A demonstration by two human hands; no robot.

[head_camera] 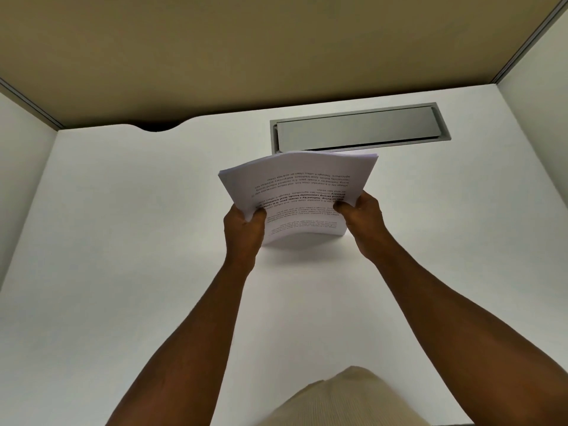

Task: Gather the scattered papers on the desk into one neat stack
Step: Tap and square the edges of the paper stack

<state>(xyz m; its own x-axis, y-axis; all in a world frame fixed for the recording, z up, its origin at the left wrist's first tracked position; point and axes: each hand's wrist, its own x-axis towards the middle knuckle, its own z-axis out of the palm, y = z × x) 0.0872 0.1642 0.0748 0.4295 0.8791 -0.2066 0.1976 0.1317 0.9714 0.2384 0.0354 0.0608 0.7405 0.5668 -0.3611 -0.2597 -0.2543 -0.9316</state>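
A stack of white printed paper sheets (pixel 302 192), covered with lines of black text that read upside down from this view, stands on its lower edge on the table, near the middle of the white table top (pixel 123 272). The sheets bow outward toward the far side, so the lower edge curves up off the surface in its middle and casts a soft shadow beneath. The top edges of the sheets lie nearly flush, fanned only slightly at the upper right corner.

The left hand (pixel 244 232) grips the stack's left edge, thumb curled over the printed face and the remaining fingers hidden behind the sheets. The right hand (pixel 361 221) grips the right edge in the same manner, thumb pressed on the front near the text. Both bare forearms reach forward from the lower corners of the view.

Just behind the stack, a grey rectangular metal cable hatch (pixel 358 129) with a hinged lid is set into the table. At the table's rear edge, to the left, a dark curved cut-out (pixel 156 127) notches the surface. A tan fabric partition (pixel 246 50) rises behind, and pale side panels (pixel 21 161) close in both flanks. A patch of beige ribbed clothing (pixel 344 401) shows at the bottom edge.
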